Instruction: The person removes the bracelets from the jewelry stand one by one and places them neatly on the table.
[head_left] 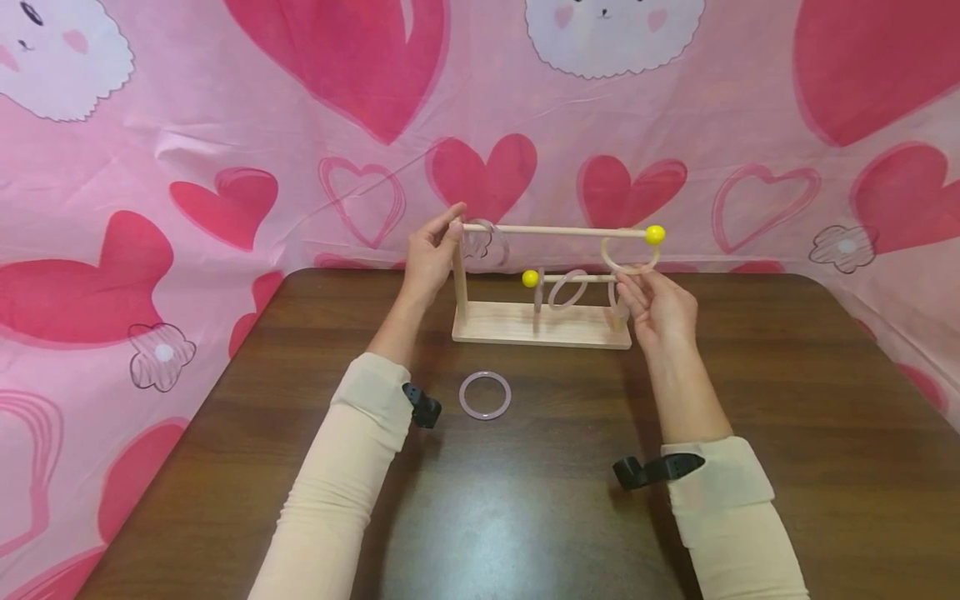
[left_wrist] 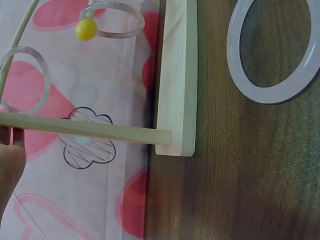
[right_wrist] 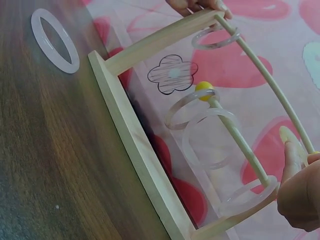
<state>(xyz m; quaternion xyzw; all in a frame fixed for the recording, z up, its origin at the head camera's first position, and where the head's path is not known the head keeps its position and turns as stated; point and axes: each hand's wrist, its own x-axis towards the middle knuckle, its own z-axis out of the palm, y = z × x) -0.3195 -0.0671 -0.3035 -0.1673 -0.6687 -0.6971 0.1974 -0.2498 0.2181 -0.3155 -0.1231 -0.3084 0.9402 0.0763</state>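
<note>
A wooden display stand (head_left: 540,326) has two rods tipped with yellow balls. My left hand (head_left: 430,260) grips the top of its left post, thumb and fingers about the corner. At the far end of the upper rod (head_left: 562,231), a pale yellow bangle (head_left: 605,257) hangs around the rod near its ball. My right hand (head_left: 666,312) pinches this bangle's lower edge; the right wrist view shows the yellow bangle (right_wrist: 288,135) between fingers and thumb. A translucent bangle (head_left: 505,247) hangs by the left post. Three pale bangles hang on the lower rod (right_wrist: 240,138).
A lilac bangle (head_left: 462,396) lies flat on the dark wooden table (head_left: 540,500), in front of the stand. Behind the table hangs a pink cloth (head_left: 285,125) printed with hearts. Black wrist cameras (head_left: 423,406) sit on both cuffs.
</note>
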